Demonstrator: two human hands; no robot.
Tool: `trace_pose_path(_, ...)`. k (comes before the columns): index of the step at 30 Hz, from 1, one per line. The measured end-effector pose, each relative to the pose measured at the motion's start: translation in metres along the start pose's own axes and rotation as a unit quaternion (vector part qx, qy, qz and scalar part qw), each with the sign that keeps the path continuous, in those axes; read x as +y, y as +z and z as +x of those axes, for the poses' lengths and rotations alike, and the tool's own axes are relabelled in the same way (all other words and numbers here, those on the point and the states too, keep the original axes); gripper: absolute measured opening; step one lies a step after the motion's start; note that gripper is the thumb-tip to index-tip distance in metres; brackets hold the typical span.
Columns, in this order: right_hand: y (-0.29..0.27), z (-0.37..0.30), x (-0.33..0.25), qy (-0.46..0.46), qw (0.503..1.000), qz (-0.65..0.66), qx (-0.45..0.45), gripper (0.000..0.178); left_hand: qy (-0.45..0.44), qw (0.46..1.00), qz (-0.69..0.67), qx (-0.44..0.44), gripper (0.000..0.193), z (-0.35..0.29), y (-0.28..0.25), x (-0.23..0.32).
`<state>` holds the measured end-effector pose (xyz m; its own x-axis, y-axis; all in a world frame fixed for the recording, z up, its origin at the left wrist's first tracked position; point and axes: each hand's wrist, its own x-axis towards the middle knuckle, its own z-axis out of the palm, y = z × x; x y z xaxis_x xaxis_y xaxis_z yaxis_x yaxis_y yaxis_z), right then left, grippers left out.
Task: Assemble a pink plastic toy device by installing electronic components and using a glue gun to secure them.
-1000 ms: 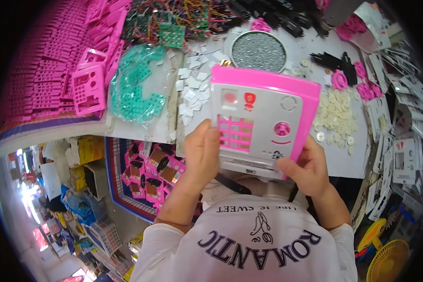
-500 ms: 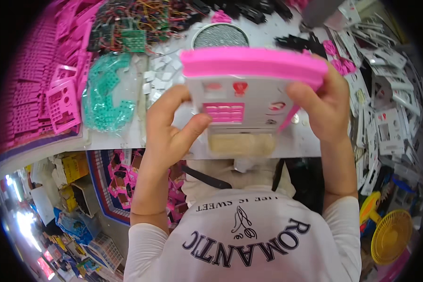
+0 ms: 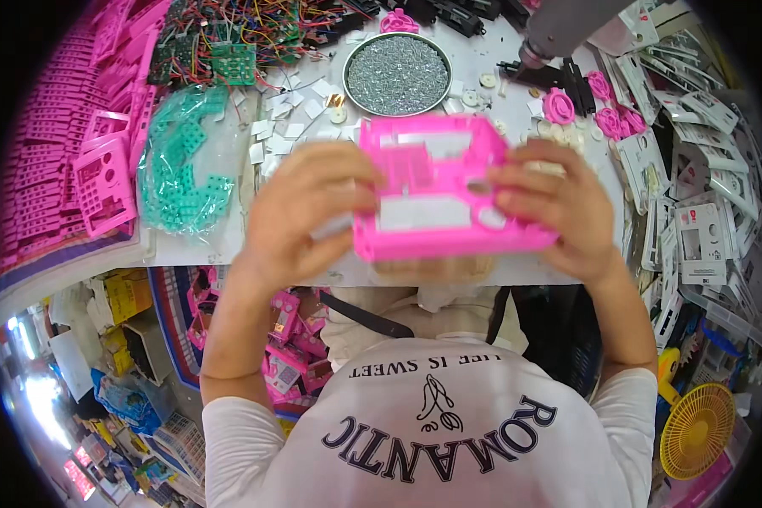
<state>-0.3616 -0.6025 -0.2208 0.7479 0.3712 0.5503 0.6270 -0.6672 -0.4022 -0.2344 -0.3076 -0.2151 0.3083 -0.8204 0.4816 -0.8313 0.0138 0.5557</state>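
A pink plastic toy casing [image 3: 457, 244] is held over the near edge of the table, its hollow back turned up. It has large rectangular cut-outs, a small gridded block and round openings. My left hand [image 3: 309, 207] grips the casing's left end, fingers over the top. My right hand [image 3: 559, 207] holds the right end, fingers curled over its edge. The white front panel is out of sight beneath. Just beyond it stands a round dish [image 3: 347, 78] full of small silver screws [image 3: 398, 76]. A tan block [image 3: 436, 269] sits partly under the casing.
Pink casings [image 3: 106, 186] pile up at left beside a bag of teal parts [image 3: 186, 182]. Wired circuit boards [image 3: 233, 63] lie at the far left. White panels [image 3: 701, 241] stack at right. A grey cylindrical tool [image 3: 571, 34] hangs at the far right; a yellow fan [image 3: 698, 430] stands below.
The casing has turned over, from its white printed front to its pink hollow back. My left hand has closed on its left end, and the screw dish now shows fully.
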Motion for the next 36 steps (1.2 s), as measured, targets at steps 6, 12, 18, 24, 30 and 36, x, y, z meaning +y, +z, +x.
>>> trace_pose_path(6, 0.039, -0.065, -0.029, 0.077, 0.993, 0.022, -0.086, 0.047, -0.061, 0.992, -0.053, -0.092, 0.037, -0.06, 0.056, 0.008)
trace_pose_path(12, 0.053, -0.06, -0.016, 0.077, 0.991, 0.036, -0.099, 0.055, -0.079, 0.991, -0.031, -0.106, 0.04, -0.052, 0.05, 0.0)
trace_pose_path(18, 0.054, -0.059, -0.043, 0.141, 0.977, -0.037, -0.155, 0.053, -0.089, 0.983, 0.003, -0.157, 0.045, -0.023, 0.041, 0.014)
trace_pose_path(24, 0.027, -0.052, -0.009, 0.169, 0.956, 0.209, -0.12, 0.037, -0.087, 0.978, 0.093, -0.167, 0.057, -0.029, 0.09, 0.021)
trace_pose_path(30, 0.031, -0.009, 0.078, 0.239, 0.97, -0.047, -0.013, 0.02, -0.092, 0.98, 0.076, -0.161, 0.048, -0.022, 0.087, 0.021)
trace_pose_path(36, 0.049, 0.001, 0.119, 0.117, 0.978, -0.146, -0.091, 0.013, -0.097, 0.982, 0.081, -0.141, 0.045, -0.027, 0.092, 0.022)
